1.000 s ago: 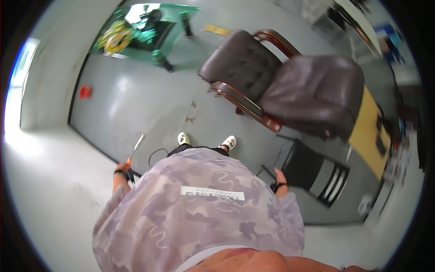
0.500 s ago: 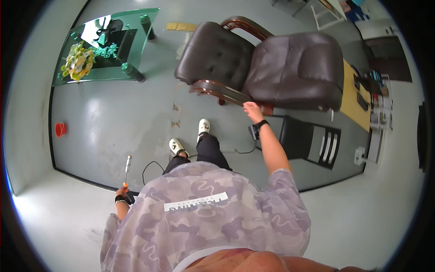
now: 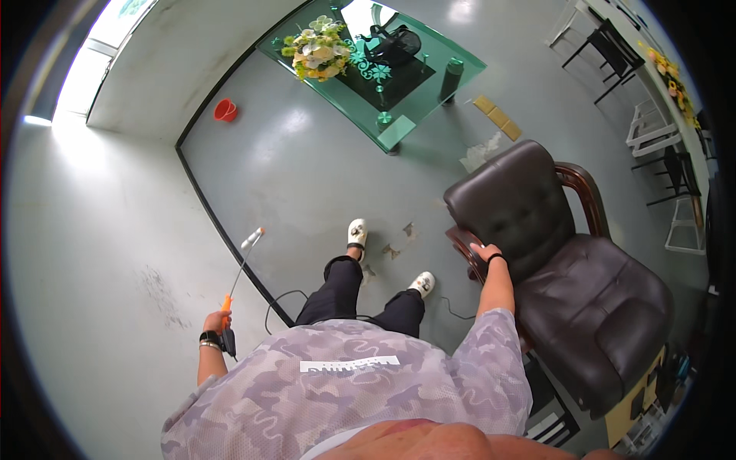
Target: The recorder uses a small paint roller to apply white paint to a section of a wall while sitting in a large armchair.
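My left hand [image 3: 218, 322] is closed round the orange handle of a small paint roller [image 3: 242, 264]. A thin metal rod runs up from the handle to a short whitish head with an orange tip. My right hand [image 3: 486, 251] lies on the wooden armrest [image 3: 464, 244] of a dark brown leather office chair [image 3: 510, 207], its fingers stretched across the top. The chair stands on my right, its tufted backrest facing up and its seat toward the lower right. Its far armrest curves beyond the backrest.
A glass table [image 3: 452, 50] with a flower bouquet [image 3: 316, 52] and a black bag [image 3: 395, 44] stands ahead. The red bucket [image 3: 225, 110] sits near the left wall. Yellow tiles [image 3: 497, 116] lie beyond the chair. A dark cable [image 3: 277, 303] trails beside my legs.
My body and view have turned left, and my feet have stepped. My right hand has moved along the chair onto the armrest beside its backrest. The paint roller stays in my left hand.
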Action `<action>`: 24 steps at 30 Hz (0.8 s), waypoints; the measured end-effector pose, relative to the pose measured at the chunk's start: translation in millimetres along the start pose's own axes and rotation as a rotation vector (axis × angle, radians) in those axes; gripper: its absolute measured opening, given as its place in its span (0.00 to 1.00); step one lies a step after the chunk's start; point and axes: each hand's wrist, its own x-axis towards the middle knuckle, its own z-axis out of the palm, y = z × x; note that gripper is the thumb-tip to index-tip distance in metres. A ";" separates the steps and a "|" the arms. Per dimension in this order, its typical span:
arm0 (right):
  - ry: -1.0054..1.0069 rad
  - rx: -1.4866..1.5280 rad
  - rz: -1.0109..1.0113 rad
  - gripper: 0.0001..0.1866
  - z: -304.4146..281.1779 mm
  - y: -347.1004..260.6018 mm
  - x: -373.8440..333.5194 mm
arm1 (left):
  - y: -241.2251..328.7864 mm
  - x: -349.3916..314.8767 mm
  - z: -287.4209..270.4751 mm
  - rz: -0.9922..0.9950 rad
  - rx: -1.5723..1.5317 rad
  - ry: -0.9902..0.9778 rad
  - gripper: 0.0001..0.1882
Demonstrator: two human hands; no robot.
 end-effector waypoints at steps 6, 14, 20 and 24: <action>0.099 -0.040 0.335 0.37 -10.9 -61.6 -7.2 | 10.1 51.1 -37.1 -0.092 0.179 0.051 0.07; 0.181 -0.132 0.568 0.34 9.4 -77.6 -32.6 | 283.1 115.8 -48.5 -0.235 1.116 -0.050 0.07; 0.129 -0.144 0.602 0.33 57.7 -151.9 -81.1 | 358.3 285.0 -134.6 -0.360 0.296 -0.099 0.10; 0.053 -0.090 0.620 0.34 117.4 -171.9 -119.6 | 392.2 303.5 -110.8 0.069 0.559 -0.064 0.07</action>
